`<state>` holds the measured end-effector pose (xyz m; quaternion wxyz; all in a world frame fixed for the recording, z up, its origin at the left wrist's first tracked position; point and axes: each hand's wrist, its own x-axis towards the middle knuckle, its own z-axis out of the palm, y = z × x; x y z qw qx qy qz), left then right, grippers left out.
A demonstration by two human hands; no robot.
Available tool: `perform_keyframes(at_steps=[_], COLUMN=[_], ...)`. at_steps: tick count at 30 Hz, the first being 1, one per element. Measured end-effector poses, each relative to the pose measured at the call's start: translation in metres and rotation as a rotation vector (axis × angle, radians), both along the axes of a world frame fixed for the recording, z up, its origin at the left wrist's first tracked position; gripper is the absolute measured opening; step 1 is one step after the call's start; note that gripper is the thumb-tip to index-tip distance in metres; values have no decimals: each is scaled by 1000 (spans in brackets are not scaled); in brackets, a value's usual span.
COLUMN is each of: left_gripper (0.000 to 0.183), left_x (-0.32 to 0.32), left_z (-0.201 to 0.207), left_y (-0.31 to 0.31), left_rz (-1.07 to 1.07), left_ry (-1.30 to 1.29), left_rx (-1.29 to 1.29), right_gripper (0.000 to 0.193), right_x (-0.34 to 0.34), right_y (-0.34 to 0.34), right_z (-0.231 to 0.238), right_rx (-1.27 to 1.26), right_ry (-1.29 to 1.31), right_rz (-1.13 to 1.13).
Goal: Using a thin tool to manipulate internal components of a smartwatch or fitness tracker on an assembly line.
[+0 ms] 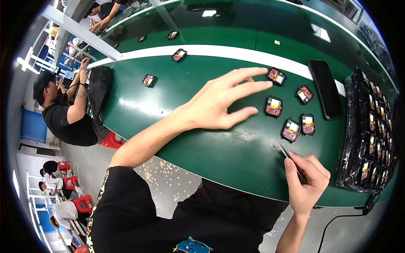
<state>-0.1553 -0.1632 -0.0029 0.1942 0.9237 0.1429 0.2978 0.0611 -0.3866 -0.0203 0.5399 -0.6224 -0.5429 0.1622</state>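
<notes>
My left hand reaches over the green table with its fingers spread and nothing in them. Its index fingertip is at or just beside a small black watch-like case with a red circuit board and yellow tape inside; whether they touch I cannot tell. In my right hand a pair of metal tweezers is pinched, tips toward the nearest open case but apart from it. Similar cases lie around: one below my left fingers, another to the right, and one beside the nearest.
A black phone lies at the right, partly over the white strip. Stacked black plastic trays hold many more cases. Further cases are at the far left. A co-worker sits at the table's left end; a cable hangs lower right.
</notes>
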Motion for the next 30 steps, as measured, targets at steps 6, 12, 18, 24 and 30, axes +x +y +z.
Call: perform_keyframes(at_steps=[6, 12, 18, 24, 30], left_gripper=[44, 53, 54, 46, 42], left_x=[-84, -145, -143, -140, -32], left_z=[4, -11, -21, 2, 16], left_y=[121, 222, 243, 233, 48], left_rz=[591, 865, 651, 510, -76], left_ry=[59, 340, 243, 209, 210], left_rx=[379, -122, 21, 67, 57], right_gripper=[17, 16, 16, 15, 16], right_x=[-2, 1, -4, -7, 1], right_y=[1, 1, 7, 5, -7], right_z=[-1, 1, 2, 7, -2], right_rx=[4, -5, -28, -50, -78], right_ry=[43, 14, 3, 0, -7], right_rz=[0, 5, 1, 2, -12])
